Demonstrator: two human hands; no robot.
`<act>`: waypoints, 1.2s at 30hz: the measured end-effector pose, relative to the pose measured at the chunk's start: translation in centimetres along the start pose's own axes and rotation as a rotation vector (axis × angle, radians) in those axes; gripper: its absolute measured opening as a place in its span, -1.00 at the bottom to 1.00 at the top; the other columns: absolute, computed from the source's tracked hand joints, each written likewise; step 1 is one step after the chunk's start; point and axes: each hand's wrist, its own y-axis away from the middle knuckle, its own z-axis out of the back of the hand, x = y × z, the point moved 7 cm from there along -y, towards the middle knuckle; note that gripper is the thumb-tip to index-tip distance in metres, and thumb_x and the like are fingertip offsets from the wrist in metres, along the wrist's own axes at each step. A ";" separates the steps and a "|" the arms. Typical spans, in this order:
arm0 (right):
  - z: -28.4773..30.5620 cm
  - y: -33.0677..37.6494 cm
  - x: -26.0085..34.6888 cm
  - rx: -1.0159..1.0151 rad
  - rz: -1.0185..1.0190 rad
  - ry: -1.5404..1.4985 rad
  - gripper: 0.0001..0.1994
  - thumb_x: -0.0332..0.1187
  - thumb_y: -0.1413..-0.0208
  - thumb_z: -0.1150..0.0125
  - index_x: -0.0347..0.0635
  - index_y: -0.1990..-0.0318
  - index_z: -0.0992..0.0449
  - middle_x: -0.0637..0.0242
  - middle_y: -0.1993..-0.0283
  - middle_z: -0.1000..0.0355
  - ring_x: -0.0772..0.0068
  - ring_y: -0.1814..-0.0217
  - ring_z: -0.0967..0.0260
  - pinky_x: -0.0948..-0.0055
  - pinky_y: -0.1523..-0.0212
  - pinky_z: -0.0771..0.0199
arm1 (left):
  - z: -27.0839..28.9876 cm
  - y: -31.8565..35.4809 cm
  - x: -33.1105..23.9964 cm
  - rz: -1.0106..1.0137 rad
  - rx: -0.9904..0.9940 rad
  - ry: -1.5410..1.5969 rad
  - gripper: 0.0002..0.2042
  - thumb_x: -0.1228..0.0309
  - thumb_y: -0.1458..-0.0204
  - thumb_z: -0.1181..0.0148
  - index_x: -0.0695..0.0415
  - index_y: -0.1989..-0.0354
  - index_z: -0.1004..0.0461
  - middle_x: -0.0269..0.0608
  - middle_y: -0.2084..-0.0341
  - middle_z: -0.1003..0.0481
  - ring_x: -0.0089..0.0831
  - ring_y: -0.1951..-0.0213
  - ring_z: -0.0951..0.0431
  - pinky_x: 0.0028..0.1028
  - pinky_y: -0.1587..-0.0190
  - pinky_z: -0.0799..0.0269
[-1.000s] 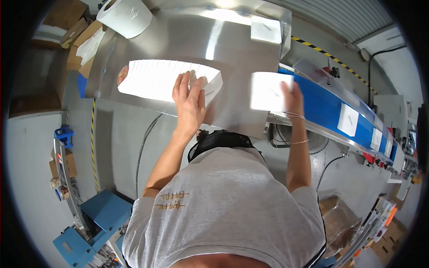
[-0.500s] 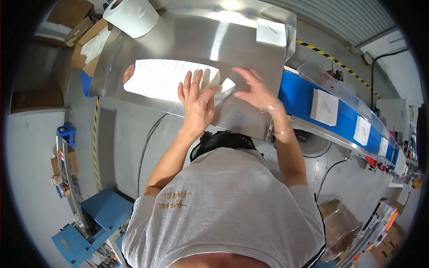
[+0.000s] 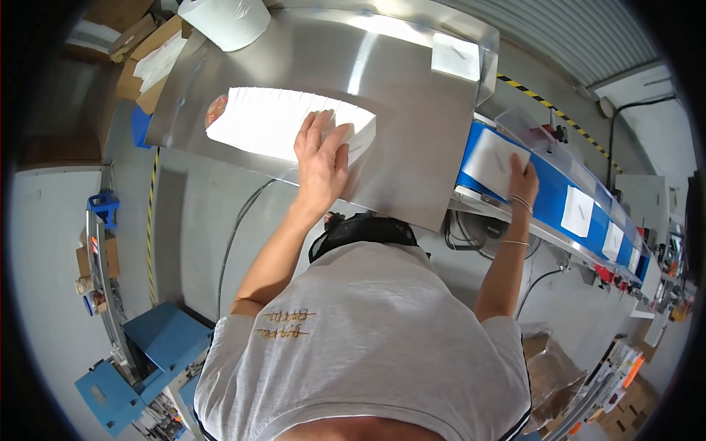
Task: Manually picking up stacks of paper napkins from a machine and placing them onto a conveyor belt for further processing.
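My left hand (image 3: 321, 153) lies flat, fingers spread, on the right end of a long fanned row of white flat packets (image 3: 272, 125) on the steel table (image 3: 412, 110). My right hand (image 3: 523, 180) is stretched out to the right and presses a white packet (image 3: 491, 160) onto the blue conveyor belt (image 3: 548, 195). More white packets (image 3: 579, 211) ride further down the belt, spaced apart.
A big white paper roll (image 3: 224, 20) stands at the table's far left corner, a single white packet (image 3: 456, 57) at its far right. Cardboard boxes (image 3: 143, 62) sit left of the table. Blue metal equipment (image 3: 140, 360) stands on the floor at lower left; cables run under the table.
My right hand went to the stack beside my left hand, took a packet, then swung right and set it on the belt. The earlier packets moved down the belt.
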 end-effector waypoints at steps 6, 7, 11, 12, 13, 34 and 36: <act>-0.8 1.6 6.7 -0.189 0.564 0.181 -0.45 -0.18 0.09 -0.39 -0.20 -0.06 -0.41 0.03 -0.05 -0.38 0.06 -0.10 -0.31 0.20 -0.10 -0.30 | 0.1 -0.1 -0.5 -0.001 -0.034 -0.025 -0.67 0.68 0.16 -0.15 0.06 0.19 -0.56 0.03 -0.15 -0.27 0.13 -0.26 -0.11 0.02 -0.27 0.10; -3.3 3.6 10.7 0.029 0.769 0.036 -0.46 -0.31 0.12 -0.41 -0.17 -0.07 -0.40 0.06 -0.03 -0.39 0.07 -0.07 -0.32 0.22 -0.11 -0.30 | 0.0 0.1 -0.5 0.000 -0.019 -0.029 -0.67 0.68 0.16 -0.14 0.04 0.20 -0.57 0.03 -0.16 -0.26 0.13 -0.28 -0.08 0.05 -0.29 0.17; -11.4 11.1 21.6 0.757 0.726 -0.415 -0.47 -0.32 0.09 -0.39 -0.12 -0.09 -0.39 0.15 -0.19 -0.29 0.20 -0.24 -0.25 0.30 -0.20 -0.27 | 0.0 -0.2 -0.8 -0.016 0.057 -0.031 -0.68 0.66 0.16 -0.14 0.01 0.23 -0.58 0.06 -0.20 -0.21 0.15 -0.31 -0.01 0.08 -0.30 0.25; -13.3 10.7 21.4 0.747 0.721 -0.414 -0.47 -0.32 0.09 -0.39 -0.12 -0.09 -0.39 0.15 -0.19 -0.29 0.20 -0.24 -0.25 0.30 -0.20 -0.27 | -0.1 -0.4 -0.9 -0.034 0.077 -0.042 -0.68 0.63 0.17 -0.16 0.00 0.21 -0.57 0.08 -0.22 -0.17 0.14 -0.32 0.01 0.07 -0.30 0.27; -14.7 10.8 21.4 0.584 0.972 -0.274 -0.47 -0.33 0.07 -0.38 -0.14 -0.10 -0.37 0.18 -0.14 -0.33 0.26 -0.19 -0.28 0.32 -0.17 -0.29 | -0.1 -0.5 -1.1 -0.052 0.099 -0.055 -0.67 0.61 0.17 -0.18 -0.01 0.19 -0.56 0.10 -0.25 -0.14 0.14 -0.33 0.04 0.07 -0.31 0.29; -7.4 6.0 14.7 0.424 0.536 -0.143 -0.50 -0.31 0.02 -0.35 -0.12 -0.11 -0.39 0.23 -0.12 -0.40 0.28 -0.18 -0.32 0.29 -0.15 -0.32 | 0.8 -0.2 1.1 -0.053 -0.035 -0.065 -0.66 0.69 0.16 -0.15 0.10 0.16 -0.55 0.08 -0.16 -0.25 0.14 -0.26 -0.09 0.04 -0.26 0.05; -11.6 9.6 19.9 0.713 0.606 -0.361 -0.52 -0.32 0.00 -0.32 -0.15 -0.11 -0.39 0.28 -0.16 -0.37 0.29 -0.18 -0.31 0.30 -0.17 -0.30 | 0.6 -0.2 1.0 -0.069 0.009 -0.091 -0.66 0.65 0.16 -0.17 0.08 0.15 -0.54 0.09 -0.18 -0.22 0.14 -0.28 -0.06 0.05 -0.28 0.12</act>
